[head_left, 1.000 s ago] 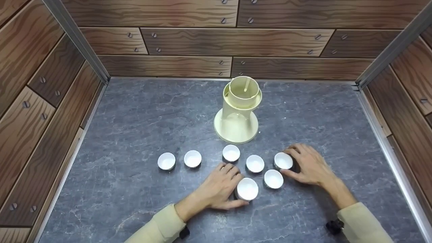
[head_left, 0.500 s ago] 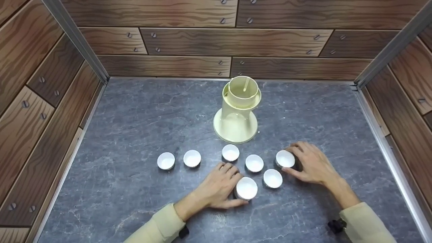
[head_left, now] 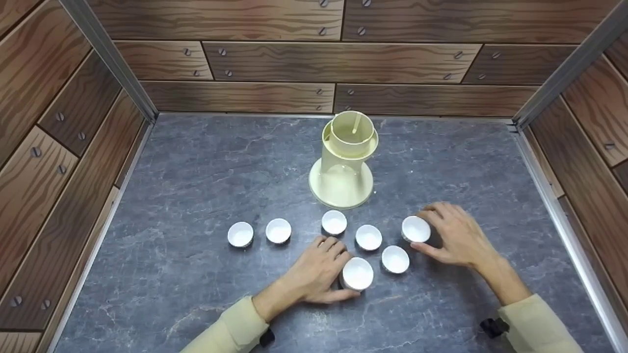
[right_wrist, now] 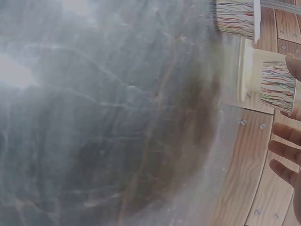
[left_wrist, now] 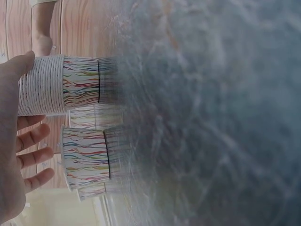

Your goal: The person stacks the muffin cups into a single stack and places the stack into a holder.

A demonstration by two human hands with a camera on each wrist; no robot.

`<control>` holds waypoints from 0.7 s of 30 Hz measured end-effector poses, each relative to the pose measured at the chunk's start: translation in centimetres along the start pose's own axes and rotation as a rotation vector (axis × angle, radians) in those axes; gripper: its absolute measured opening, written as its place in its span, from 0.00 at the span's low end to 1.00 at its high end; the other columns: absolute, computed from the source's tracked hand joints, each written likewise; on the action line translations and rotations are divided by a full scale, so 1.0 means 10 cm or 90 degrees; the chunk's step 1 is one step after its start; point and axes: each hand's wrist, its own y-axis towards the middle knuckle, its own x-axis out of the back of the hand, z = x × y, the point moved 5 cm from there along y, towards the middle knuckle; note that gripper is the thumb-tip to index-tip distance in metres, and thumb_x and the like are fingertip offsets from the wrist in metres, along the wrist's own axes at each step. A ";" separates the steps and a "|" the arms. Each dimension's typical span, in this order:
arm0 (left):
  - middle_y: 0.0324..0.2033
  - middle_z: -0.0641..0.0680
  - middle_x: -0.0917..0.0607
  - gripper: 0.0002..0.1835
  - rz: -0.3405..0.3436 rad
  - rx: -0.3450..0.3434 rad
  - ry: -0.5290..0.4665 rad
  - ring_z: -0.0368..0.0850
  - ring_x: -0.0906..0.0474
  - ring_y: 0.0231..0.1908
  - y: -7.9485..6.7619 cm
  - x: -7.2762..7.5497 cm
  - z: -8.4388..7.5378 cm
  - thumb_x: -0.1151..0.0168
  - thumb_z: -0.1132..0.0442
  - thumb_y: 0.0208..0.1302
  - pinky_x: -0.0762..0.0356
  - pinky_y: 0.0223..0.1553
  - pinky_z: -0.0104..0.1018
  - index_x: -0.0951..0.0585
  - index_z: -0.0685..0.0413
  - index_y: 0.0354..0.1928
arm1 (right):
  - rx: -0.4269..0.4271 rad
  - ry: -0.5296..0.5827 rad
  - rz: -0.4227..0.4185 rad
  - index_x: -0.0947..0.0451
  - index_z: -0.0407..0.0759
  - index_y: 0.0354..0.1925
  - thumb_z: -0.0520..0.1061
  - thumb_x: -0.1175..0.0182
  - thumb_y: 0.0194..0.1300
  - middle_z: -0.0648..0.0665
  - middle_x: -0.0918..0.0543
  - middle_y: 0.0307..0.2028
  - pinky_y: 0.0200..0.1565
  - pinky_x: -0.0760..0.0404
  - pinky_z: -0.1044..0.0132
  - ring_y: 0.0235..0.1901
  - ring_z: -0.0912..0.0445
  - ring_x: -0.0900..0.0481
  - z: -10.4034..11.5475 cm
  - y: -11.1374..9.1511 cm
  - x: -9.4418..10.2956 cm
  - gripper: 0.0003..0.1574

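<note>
The left hand (head_left: 319,270) is gripping a stack (head_left: 357,274) of paper cups between thumb and index finger; the stack is standing upright on the worktop (head_left: 196,171), in front of the stand (head_left: 341,171), toward the person. The right hand (head_left: 457,236) is pinching a single cup (head_left: 416,229) between thumb and fingers, holding it off the surface to the stand's front right. Two left cups (head_left: 278,231) are sitting front left of the stand, a middle cup (head_left: 334,222) just before it, and two right cups (head_left: 368,238) to its front right.

Grey tabletop (head_left: 196,166); cups (head_left: 368,238), cream stand (head_left: 341,189) atop
</note>
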 end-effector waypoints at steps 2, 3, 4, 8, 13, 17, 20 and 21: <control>0.45 0.47 0.19 0.36 0.005 0.003 -0.003 0.44 0.23 0.50 0.00 0.00 0.00 0.46 0.20 0.62 0.25 0.55 0.40 0.20 0.43 0.51 | 0.007 -0.004 -0.005 0.17 0.43 0.56 0.68 0.25 0.53 0.37 0.16 0.53 0.56 0.20 0.40 0.52 0.39 0.18 0.02 0.01 0.04 0.42; 0.45 0.46 0.19 0.36 0.007 0.005 -0.004 0.44 0.23 0.50 0.00 0.00 0.00 0.45 0.20 0.62 0.25 0.55 0.40 0.20 0.42 0.51 | 0.010 -0.004 -0.007 0.17 0.43 0.56 0.68 0.25 0.54 0.37 0.16 0.53 0.56 0.20 0.40 0.52 0.39 0.18 0.03 0.02 0.06 0.42; 0.45 0.46 0.18 0.36 0.007 0.006 -0.005 0.44 0.23 0.50 0.00 0.00 0.00 0.45 0.20 0.62 0.25 0.55 0.40 0.20 0.42 0.51 | 0.014 -0.005 -0.010 0.17 0.43 0.56 0.68 0.25 0.54 0.37 0.16 0.53 0.56 0.20 0.40 0.52 0.39 0.18 0.05 0.02 0.08 0.42; 0.45 0.46 0.18 0.36 -0.007 0.004 -0.009 0.44 0.23 0.49 0.00 0.00 0.00 0.42 0.21 0.60 0.25 0.54 0.40 0.20 0.43 0.51 | 0.033 -0.002 -0.026 0.17 0.43 0.55 0.68 0.26 0.54 0.37 0.16 0.52 0.55 0.19 0.40 0.51 0.39 0.17 0.11 0.04 0.15 0.41; 0.44 0.47 0.19 0.36 -0.027 -0.004 0.000 0.45 0.23 0.48 0.00 -0.01 -0.01 0.41 0.21 0.60 0.25 0.53 0.40 0.20 0.44 0.50 | 0.069 0.000 -0.057 0.17 0.44 0.54 0.70 0.28 0.55 0.38 0.16 0.49 0.52 0.19 0.42 0.49 0.41 0.17 0.21 0.07 0.24 0.40; 0.44 0.47 0.19 0.36 -0.024 -0.004 0.002 0.45 0.23 0.48 0.00 -0.01 0.00 0.40 0.21 0.59 0.25 0.53 0.39 0.20 0.44 0.50 | 0.078 0.003 -0.063 0.17 0.45 0.54 0.70 0.28 0.54 0.39 0.15 0.50 0.53 0.19 0.42 0.49 0.42 0.17 0.28 0.09 0.31 0.40; 0.44 0.47 0.19 0.36 -0.025 -0.004 0.004 0.45 0.23 0.48 0.00 -0.01 0.00 0.40 0.21 0.59 0.25 0.53 0.40 0.20 0.44 0.50 | 0.079 0.011 -0.067 0.17 0.45 0.55 0.70 0.27 0.54 0.39 0.16 0.50 0.54 0.19 0.43 0.49 0.42 0.17 0.33 0.10 0.37 0.40; 0.44 0.47 0.19 0.36 -0.026 -0.004 0.005 0.45 0.23 0.48 0.00 -0.01 0.00 0.40 0.21 0.59 0.25 0.53 0.40 0.20 0.43 0.50 | 0.081 0.013 -0.070 0.17 0.45 0.55 0.70 0.28 0.54 0.39 0.16 0.50 0.54 0.20 0.43 0.49 0.42 0.17 0.34 0.11 0.38 0.40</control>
